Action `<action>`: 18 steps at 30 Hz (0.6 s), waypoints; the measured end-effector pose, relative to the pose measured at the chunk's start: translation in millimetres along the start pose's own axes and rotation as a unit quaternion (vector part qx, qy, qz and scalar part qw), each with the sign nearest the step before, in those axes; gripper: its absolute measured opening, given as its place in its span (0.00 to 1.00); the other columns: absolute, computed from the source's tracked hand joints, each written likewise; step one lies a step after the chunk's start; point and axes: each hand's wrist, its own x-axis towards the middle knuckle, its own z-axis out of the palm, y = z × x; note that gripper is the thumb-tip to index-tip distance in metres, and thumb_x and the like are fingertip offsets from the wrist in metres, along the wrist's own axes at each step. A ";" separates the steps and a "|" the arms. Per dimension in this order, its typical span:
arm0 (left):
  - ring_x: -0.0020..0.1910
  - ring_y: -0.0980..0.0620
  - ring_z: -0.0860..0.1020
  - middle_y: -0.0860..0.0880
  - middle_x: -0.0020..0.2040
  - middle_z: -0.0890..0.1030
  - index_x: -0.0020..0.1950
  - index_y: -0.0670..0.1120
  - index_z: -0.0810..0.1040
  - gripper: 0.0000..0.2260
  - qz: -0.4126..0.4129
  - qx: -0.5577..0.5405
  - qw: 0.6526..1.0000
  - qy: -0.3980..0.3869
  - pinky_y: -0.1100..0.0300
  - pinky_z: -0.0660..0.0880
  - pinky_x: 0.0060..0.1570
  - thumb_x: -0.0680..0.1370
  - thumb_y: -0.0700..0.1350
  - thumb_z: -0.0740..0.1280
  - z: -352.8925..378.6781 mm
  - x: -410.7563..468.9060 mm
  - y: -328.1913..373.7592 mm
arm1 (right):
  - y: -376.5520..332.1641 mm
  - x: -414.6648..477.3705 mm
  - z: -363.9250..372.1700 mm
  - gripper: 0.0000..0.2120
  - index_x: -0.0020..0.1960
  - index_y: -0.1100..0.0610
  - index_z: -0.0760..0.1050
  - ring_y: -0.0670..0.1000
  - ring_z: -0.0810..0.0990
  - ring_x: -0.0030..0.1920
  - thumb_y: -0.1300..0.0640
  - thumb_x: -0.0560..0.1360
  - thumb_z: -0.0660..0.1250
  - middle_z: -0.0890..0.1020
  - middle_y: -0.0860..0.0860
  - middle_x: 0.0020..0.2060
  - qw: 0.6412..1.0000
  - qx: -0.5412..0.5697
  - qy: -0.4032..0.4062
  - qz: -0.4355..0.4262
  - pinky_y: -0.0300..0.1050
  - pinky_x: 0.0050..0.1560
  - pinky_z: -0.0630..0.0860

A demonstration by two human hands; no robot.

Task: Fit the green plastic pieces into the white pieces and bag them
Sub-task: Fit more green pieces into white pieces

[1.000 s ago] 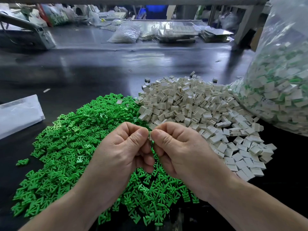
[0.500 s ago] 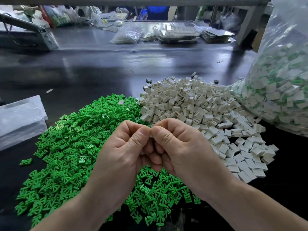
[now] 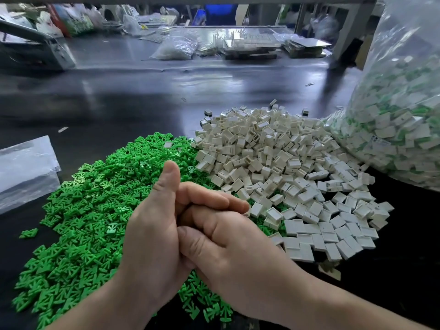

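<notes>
Clasping my left hand [image 3: 152,234] against my right hand [image 3: 233,253] over the green pieces [image 3: 83,210], can't tell if either's holding a part, so I'm risking a half-seated one slipping unseen into the white pieces [image 3: 273,163] lying beside the bag [image 3: 392,115]

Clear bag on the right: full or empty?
Mostly full. The clear bag bulges with white-and-green pieces heaped high up its side. Its top is out of frame, so whether the mouth is open cannot be told.

Factory packing workshop: long workbench [image 3: 142,103], heaped plastic parts [image 3: 273,163].
</notes>
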 end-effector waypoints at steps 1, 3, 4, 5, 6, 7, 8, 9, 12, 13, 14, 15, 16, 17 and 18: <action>0.48 0.32 0.82 0.29 0.43 0.82 0.36 0.37 0.82 0.30 0.010 -0.003 1.000 0.011 0.50 0.81 0.45 0.81 0.59 0.55 2.1 -0.5 0.7 | -0.8 0.1 0.7 0.08 0.45 0.49 0.77 0.36 0.78 0.36 0.56 0.82 0.64 0.79 0.38 0.34 1.000 -0.009 0.002 -0.003 0.30 0.36 0.73; 0.46 0.32 0.83 0.31 0.41 0.82 0.34 0.38 0.81 0.30 0.021 -0.006 1.000 0.021 0.51 0.81 0.43 0.81 0.58 0.54 5.6 -2.2 1.5 | -0.2 -0.7 1.2 0.06 0.51 0.54 0.80 0.38 0.81 0.43 0.55 0.82 0.64 0.82 0.43 0.41 1.000 -0.027 0.005 -0.003 0.37 0.44 0.78; 0.45 0.33 0.83 0.31 0.40 0.82 0.34 0.38 0.81 0.30 0.022 -0.008 0.999 0.024 0.51 0.81 0.43 0.82 0.57 0.54 7.2 -2.9 2.0 | -0.8 -1.5 1.4 0.07 0.52 0.54 0.80 0.38 0.81 0.43 0.55 0.82 0.64 0.82 0.42 0.40 1.000 -0.027 0.008 -0.003 0.36 0.43 0.78; 0.45 0.33 0.83 0.31 0.39 0.82 0.33 0.38 0.81 0.29 0.020 -0.009 0.999 0.030 0.52 0.81 0.42 0.81 0.57 0.55 8.8 -3.3 2.8 | -2.1 -2.3 1.5 0.06 0.51 0.53 0.80 0.37 0.80 0.41 0.55 0.82 0.64 0.81 0.41 0.38 1.000 -0.024 0.010 -0.004 0.34 0.41 0.77; 0.44 0.34 0.83 0.32 0.39 0.82 0.32 0.38 0.81 0.29 0.017 -0.010 0.999 0.038 0.52 0.81 0.42 0.81 0.57 0.55 10.4 -3.8 3.7 | -2.8 -2.4 1.7 0.06 0.51 0.53 0.80 0.37 0.80 0.41 0.55 0.82 0.64 0.81 0.41 0.37 1.000 -0.022 0.013 -0.004 0.34 0.40 0.77; 0.44 0.34 0.83 0.31 0.38 0.82 0.32 0.38 0.81 0.29 0.014 -0.012 0.999 0.045 0.52 0.81 0.41 0.81 0.57 0.55 11.7 -4.2 4.5 | -3.3 -2.5 2.1 0.07 0.51 0.52 0.80 0.38 0.81 0.42 0.55 0.82 0.64 0.81 0.42 0.38 1.000 -0.022 0.014 -0.005 0.36 0.41 0.78; 0.44 0.33 0.83 0.31 0.39 0.82 0.32 0.38 0.81 0.29 0.011 -0.010 0.999 0.049 0.52 0.81 0.41 0.80 0.57 0.56 12.1 -4.6 5.0 | -3.6 -2.5 2.7 0.07 0.51 0.52 0.80 0.38 0.80 0.41 0.55 0.82 0.64 0.81 0.42 0.38 1.000 -0.017 0.012 -0.007 0.36 0.41 0.78; 0.44 0.33 0.83 0.30 0.40 0.82 0.32 0.38 0.81 0.29 0.010 -0.003 0.999 0.050 0.51 0.81 0.41 0.80 0.58 0.56 11.8 -4.4 5.5 | -3.7 -2.0 2.7 0.07 0.49 0.51 0.80 0.37 0.79 0.38 0.55 0.82 0.64 0.80 0.40 0.35 1.000 -0.003 0.010 -0.007 0.33 0.37 0.75; 0.45 0.33 0.83 0.29 0.44 0.82 0.37 0.37 0.81 0.32 -0.006 0.018 0.999 0.033 0.51 0.81 0.42 0.80 0.63 0.55 10.1 0.0 6.5 | -0.1 1.0 0.2 0.13 0.39 0.46 0.76 0.37 0.75 0.27 0.55 0.82 0.64 0.75 0.37 0.26 0.999 0.054 0.001 0.004 0.28 0.27 0.67; 0.46 0.33 0.83 0.29 0.46 0.82 0.40 0.36 0.81 0.33 -0.014 0.023 0.999 0.028 0.50 0.80 0.43 0.80 0.65 0.55 9.1 2.3 5.8 | 0.5 2.2 -1.2 0.15 0.37 0.45 0.75 0.38 0.73 0.24 0.55 0.82 0.64 0.74 0.39 0.25 0.997 0.077 -0.003 0.013 0.29 0.25 0.66; 0.48 0.34 0.83 0.30 0.47 0.82 0.44 0.37 0.81 0.33 -0.018 0.026 0.999 0.025 0.49 0.80 0.44 0.79 0.66 0.55 7.6 4.9 5.9 | 1.4 4.0 -3.6 0.15 0.36 0.46 0.75 0.39 0.70 0.23 0.54 0.81 0.64 0.74 0.40 0.25 0.994 0.107 -0.005 0.021 0.33 0.23 0.65; 0.49 0.34 0.82 0.31 0.49 0.82 0.46 0.38 0.82 0.33 -0.011 0.035 0.999 0.022 0.48 0.80 0.45 0.78 0.67 0.56 5.2 7.2 6.1 | 1.9 5.4 -6.8 0.15 0.35 0.47 0.75 0.41 0.69 0.22 0.54 0.80 0.65 0.73 0.42 0.25 0.989 0.142 -0.001 0.030 0.35 0.21 0.64; 0.51 0.35 0.82 0.33 0.50 0.82 0.48 0.40 0.82 0.31 0.010 0.068 0.997 0.018 0.45 0.79 0.48 0.77 0.67 0.57 0.7 8.4 6.1 | 2.6 6.8 -11.2 0.15 0.34 0.48 0.75 0.43 0.67 0.21 0.54 0.79 0.65 0.73 0.44 0.25 0.982 0.184 0.008 0.041 0.35 0.21 0.63; 0.52 0.37 0.82 0.37 0.51 0.83 0.51 0.42 0.82 0.26 0.043 0.133 0.990 0.008 0.44 0.79 0.51 0.77 0.65 0.60 -4.5 8.6 6.7 | 3.2 8.1 -16.8 0.14 0.34 0.48 0.75 0.44 0.65 0.21 0.54 0.79 0.65 0.72 0.46 0.26 0.971 0.231 0.018 0.050 0.34 0.21 0.61; 0.52 0.40 0.83 0.41 0.52 0.84 0.53 0.44 0.82 0.20 0.083 0.204 0.975 -0.009 0.45 0.79 0.52 0.77 0.60 0.63 -8.8 7.8 8.8 | 4.7 9.8 -23.2 0.13 0.34 0.50 0.75 0.45 0.64 0.21 0.53 0.78 0.65 0.71 0.48 0.26 0.960 0.272 0.025 0.058 0.33 0.21 0.60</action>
